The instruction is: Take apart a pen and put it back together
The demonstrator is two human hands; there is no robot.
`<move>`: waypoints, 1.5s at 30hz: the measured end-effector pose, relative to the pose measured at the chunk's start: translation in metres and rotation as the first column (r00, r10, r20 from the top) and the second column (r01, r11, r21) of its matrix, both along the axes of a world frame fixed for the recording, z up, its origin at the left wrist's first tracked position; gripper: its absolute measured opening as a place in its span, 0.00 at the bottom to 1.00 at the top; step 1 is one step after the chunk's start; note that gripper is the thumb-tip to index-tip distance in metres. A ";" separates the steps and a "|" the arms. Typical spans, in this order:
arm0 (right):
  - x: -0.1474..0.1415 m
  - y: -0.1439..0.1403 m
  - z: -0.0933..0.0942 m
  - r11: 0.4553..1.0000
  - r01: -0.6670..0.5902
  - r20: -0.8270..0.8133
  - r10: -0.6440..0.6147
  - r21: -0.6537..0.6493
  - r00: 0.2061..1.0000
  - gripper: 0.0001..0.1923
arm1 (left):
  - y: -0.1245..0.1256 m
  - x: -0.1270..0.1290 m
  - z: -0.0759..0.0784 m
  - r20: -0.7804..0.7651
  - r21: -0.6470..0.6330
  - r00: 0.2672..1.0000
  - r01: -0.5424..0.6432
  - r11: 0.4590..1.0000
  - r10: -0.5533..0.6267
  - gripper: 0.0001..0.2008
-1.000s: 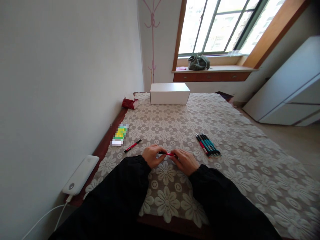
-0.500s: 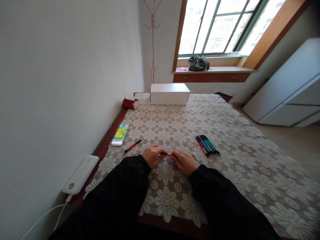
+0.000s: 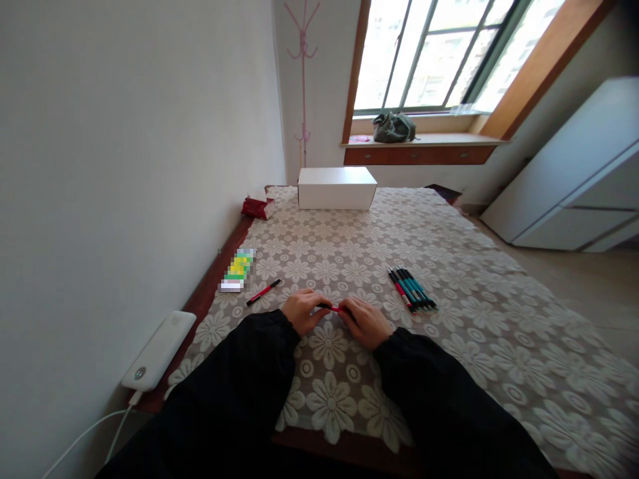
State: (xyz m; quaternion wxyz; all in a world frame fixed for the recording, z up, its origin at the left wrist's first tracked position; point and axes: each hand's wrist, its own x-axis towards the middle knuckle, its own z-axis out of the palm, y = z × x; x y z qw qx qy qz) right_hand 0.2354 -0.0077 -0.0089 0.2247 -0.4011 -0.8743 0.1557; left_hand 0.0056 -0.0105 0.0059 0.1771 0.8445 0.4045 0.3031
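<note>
Red pen point(image 3: 335, 308) sits pinched between left hand point(image 3: 301, 310) and right hand point(image 3: 366, 322), apparently being capped; further pens point(image 3: 412, 289) lie bundled nearby on the counter point(image 3: 499, 319).

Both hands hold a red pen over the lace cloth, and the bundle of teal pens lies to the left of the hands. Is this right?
Not quite. In the head view both hands, left hand and right hand, do hold the red pen, but the bundle of pens lies to their right. On the left lies a single red pen.
</note>
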 end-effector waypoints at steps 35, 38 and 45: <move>0.000 0.000 0.004 0.998 0.010 0.007 -0.011 0.059 1.000 0.04 | 0.045 -0.260 0.028 0.072 -0.401 0.736 -0.597 0.695 0.673 0.27; 0.000 0.000 0.004 0.998 0.010 0.009 -0.011 0.054 1.000 0.05 | 0.051 -0.258 0.025 0.115 -0.415 0.760 -0.549 0.726 0.640 0.25; 0.001 0.001 0.002 0.998 0.010 0.017 -0.011 0.056 1.000 0.06 | 0.045 -0.244 0.026 0.117 -0.278 0.711 -0.647 0.710 0.693 0.18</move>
